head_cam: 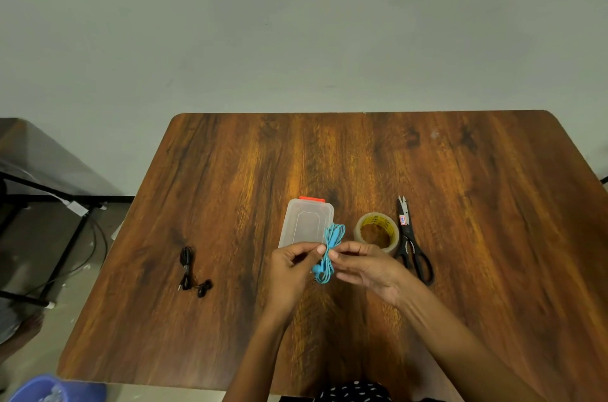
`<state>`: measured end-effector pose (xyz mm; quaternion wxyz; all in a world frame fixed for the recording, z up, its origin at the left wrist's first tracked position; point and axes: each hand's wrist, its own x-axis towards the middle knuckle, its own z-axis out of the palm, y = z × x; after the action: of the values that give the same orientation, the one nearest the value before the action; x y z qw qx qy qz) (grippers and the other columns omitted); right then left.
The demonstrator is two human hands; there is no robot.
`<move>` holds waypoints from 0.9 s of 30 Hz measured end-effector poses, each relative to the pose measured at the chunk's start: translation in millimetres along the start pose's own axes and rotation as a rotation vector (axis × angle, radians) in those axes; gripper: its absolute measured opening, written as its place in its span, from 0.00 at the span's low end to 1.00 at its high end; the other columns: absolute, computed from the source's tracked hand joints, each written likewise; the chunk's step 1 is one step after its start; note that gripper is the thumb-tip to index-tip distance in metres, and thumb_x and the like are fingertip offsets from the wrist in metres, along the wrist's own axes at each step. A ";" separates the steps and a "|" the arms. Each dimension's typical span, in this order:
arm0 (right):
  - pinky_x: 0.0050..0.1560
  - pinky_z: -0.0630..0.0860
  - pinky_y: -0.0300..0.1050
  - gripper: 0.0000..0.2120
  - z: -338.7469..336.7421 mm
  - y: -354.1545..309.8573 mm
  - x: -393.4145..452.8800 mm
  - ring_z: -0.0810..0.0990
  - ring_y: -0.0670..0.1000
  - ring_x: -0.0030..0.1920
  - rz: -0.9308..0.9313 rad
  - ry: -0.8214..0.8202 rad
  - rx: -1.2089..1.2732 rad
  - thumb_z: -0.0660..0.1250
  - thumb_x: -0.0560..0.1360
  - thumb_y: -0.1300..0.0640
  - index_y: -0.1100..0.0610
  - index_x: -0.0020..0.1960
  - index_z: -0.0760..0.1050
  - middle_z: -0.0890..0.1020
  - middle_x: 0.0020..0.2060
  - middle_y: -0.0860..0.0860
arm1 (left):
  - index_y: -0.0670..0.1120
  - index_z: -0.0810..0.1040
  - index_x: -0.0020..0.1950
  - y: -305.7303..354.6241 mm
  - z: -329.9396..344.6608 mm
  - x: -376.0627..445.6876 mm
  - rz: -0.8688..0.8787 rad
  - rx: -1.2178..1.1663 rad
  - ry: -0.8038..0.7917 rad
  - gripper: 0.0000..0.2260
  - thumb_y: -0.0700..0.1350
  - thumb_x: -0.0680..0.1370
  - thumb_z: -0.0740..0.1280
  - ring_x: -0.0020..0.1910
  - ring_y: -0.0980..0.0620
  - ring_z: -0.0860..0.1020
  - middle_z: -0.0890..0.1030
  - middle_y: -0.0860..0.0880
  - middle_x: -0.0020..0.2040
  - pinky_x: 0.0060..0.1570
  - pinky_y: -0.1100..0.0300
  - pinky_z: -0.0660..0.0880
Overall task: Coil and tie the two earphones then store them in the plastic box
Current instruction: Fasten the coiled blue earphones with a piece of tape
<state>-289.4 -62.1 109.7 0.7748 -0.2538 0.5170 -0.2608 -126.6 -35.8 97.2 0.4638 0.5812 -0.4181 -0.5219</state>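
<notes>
A blue earphone (332, 245), coiled into a narrow bundle, is held above the middle of the wooden table (230, 177). My left hand (292, 270) pinches its waist from the left, and my right hand (365, 265) pinches it from the right. Just behind the hands lies a clear plastic box (304, 222) with a red clasp, its lid shut. A black earphone (192, 270) lies coiled on the table to the left, apart from both hands.
A roll of clear tape (376, 232) sits right of the box, with black scissors (413, 243) beside it. A second table (39, 154) with black legs stands at the far left. A blue tub (49, 390) shows at the bottom left corner.
</notes>
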 end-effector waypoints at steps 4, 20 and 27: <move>0.38 0.77 0.35 0.11 -0.5 -0.4 1.9 0.82 0.44 0.40 0.018 0.072 0.035 0.73 0.70 0.63 0.61 0.52 0.80 0.84 0.42 0.52 | 0.43 0.83 0.51 5.2 2.9 -2.2 0.005 -0.002 -0.083 0.08 0.41 0.73 0.70 0.51 0.54 0.82 0.85 0.49 0.48 0.45 0.63 0.79; 0.47 0.80 0.37 0.08 8.5 0.7 2.9 0.83 0.48 0.49 -0.142 0.138 -0.126 0.67 0.74 0.67 0.60 0.48 0.83 0.85 0.46 0.54 | 0.47 0.82 0.52 1.8 2.4 -3.0 0.059 0.200 0.017 0.09 0.41 0.73 0.71 0.47 0.59 0.82 0.84 0.54 0.48 0.44 0.69 0.78; 0.53 0.80 0.42 0.08 15.7 3.8 6.1 0.83 0.47 0.50 -0.146 0.130 -0.202 0.68 0.74 0.65 0.56 0.46 0.84 0.86 0.45 0.51 | 0.42 0.81 0.57 -6.3 0.7 0.8 0.086 0.380 0.103 0.11 0.41 0.76 0.68 0.50 0.57 0.81 0.83 0.48 0.54 0.48 0.68 0.78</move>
<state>-272.2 -61.5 108.3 0.6891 -0.3501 0.5697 -0.2791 -127.3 -35.3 90.9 0.3886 0.6658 -0.5091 -0.3828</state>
